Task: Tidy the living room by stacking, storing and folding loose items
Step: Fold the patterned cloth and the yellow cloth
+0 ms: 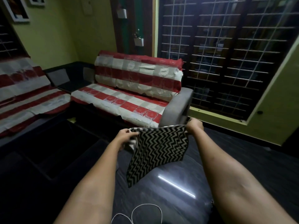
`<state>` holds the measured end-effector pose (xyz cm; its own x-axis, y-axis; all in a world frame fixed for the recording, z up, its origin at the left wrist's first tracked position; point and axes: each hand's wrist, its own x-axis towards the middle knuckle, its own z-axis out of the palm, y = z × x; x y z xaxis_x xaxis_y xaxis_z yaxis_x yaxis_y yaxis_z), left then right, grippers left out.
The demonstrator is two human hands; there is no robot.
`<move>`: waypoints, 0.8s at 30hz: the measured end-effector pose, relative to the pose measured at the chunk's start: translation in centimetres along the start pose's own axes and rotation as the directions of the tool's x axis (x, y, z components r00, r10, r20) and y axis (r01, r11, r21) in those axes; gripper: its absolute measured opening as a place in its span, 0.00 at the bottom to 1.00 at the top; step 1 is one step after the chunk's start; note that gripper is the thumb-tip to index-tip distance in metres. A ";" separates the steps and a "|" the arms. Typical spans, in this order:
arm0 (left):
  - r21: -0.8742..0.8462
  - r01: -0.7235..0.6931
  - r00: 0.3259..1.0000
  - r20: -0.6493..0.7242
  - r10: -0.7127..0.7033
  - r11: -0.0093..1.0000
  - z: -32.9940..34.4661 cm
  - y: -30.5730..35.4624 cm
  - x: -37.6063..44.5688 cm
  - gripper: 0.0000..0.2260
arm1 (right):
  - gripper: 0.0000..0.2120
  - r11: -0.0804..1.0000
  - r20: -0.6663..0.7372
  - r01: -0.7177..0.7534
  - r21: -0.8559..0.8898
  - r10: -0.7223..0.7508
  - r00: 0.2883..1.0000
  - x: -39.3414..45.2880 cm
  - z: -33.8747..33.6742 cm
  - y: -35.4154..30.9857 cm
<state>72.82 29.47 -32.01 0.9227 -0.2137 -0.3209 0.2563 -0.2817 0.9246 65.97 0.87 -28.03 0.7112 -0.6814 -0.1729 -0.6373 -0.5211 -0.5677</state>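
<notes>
White cord (142,212) loops lie nearest, on the dark glossy floor (169,191) between the two forearms. Farther out, the left hand (124,136) pinches the left top corner of a black-and-beige zigzag cloth (157,149), fingers curled over the edge. The right hand (195,125) grips the right top corner likewise. Cloth hangs between both hands, lower corner trailing toward the floor. Beyond, a red-and-white striped sofa (129,88) stands before a grilled window (226,46).

The zigzag cloth (157,147) looks soft and matt; the dark floor (178,183) is glossy; the sofa cover (126,101) is quilted fabric.
</notes>
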 end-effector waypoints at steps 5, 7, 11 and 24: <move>-0.256 0.014 1.000 0.019 -0.009 0.967 1.5 0.8 -0.2 0.07 | 0.06 0.921 0.510 -0.179 0.346 -0.024 0.860 -2.0 0.7 -0.7; -0.264 -0.036 0.997 0.057 0.053 0.964 2.3 1.1 -0.4 0.10 | 0.11 0.853 0.602 -0.193 0.485 -0.166 0.781 -3.2 0.5 -1.8; -0.221 -0.182 0.971 0.111 0.210 0.958 3.9 2.2 -0.6 0.18 | 0.08 0.913 0.488 0.267 0.307 -0.392 0.780 -4.6 0.5 -4.1; -0.169 -0.309 0.871 0.345 0.349 0.936 4.5 5.3 -2.6 0.30 | 0.10 0.805 0.223 0.583 -0.110 -0.552 0.804 -5.3 1.5 -4.7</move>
<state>70.46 24.34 -27.17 0.7942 -0.6071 -0.0273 0.0039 -0.0399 0.9992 65.66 7.76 -25.66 0.9893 -0.1455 -0.0055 -0.1310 -0.8731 -0.4697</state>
